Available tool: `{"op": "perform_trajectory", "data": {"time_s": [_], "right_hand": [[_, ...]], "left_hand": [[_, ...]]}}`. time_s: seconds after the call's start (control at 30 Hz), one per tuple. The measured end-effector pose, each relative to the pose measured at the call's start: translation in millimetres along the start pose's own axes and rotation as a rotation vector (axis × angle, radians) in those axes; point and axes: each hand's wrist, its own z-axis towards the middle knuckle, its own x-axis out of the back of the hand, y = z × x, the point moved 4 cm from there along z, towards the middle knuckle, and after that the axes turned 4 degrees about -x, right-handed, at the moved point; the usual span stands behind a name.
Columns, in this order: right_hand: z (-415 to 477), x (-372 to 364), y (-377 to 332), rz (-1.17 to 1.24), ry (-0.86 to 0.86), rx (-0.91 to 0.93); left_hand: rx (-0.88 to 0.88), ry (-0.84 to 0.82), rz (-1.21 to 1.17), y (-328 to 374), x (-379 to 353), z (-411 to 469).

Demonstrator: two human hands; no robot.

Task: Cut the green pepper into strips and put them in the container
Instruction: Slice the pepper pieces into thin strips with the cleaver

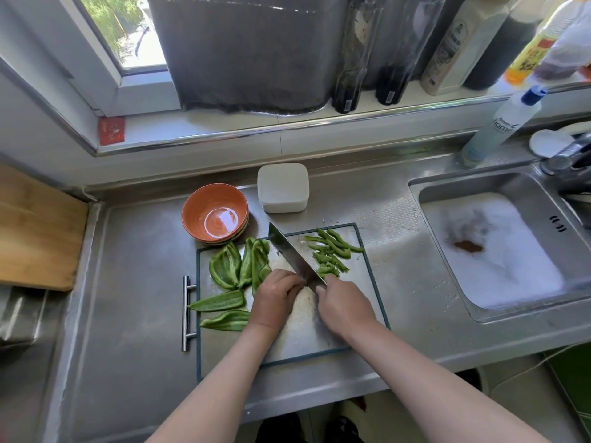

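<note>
Forearms come in from the near edge. Right hand (343, 303) is wrapped around the handle of the knife (292, 255); its blade angles up-left across the cutting board (367, 276). Left hand (276, 297), fingers curled, pins a pepper piece (257, 262) just left of the blade. Cut strips (331, 252) lie right of the blade; uncut slabs (225, 266) lie left, nearer the left hand. White container (283, 187) sits lidded on the bench beyond the board, beside an orange bowl (216, 212). Probably mid-slicing.

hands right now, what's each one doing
Left hand: curled, pressing down a green pepper piece.
Right hand: closed on the knife handle.
</note>
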Motion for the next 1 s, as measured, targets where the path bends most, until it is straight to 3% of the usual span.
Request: {"op": "perform_trajectory", "data": {"time_s": [0.37,0.57,0.8,1.0], "right_hand": [[-0.5,-0.2,7.0,0.055,0.0,-0.037],[-2.5,6.8,18.3,0.075,0.011,-0.09],[-8.3,6.9,11.2,0.046,-0.01,-0.074],[-8.6,13.1,16.7,0.047,0.018,-0.089]], "left_hand": [[0.226,-0.102,-0.019,5.0,-1.2,7.4],[0.071,-0.158,0.052,7.6,3.8,6.4],[0.097,-0.191,0.165,22.6,-4.0,10.5],[-0.035,-0.182,0.457,14.8,17.4,14.2]]}}
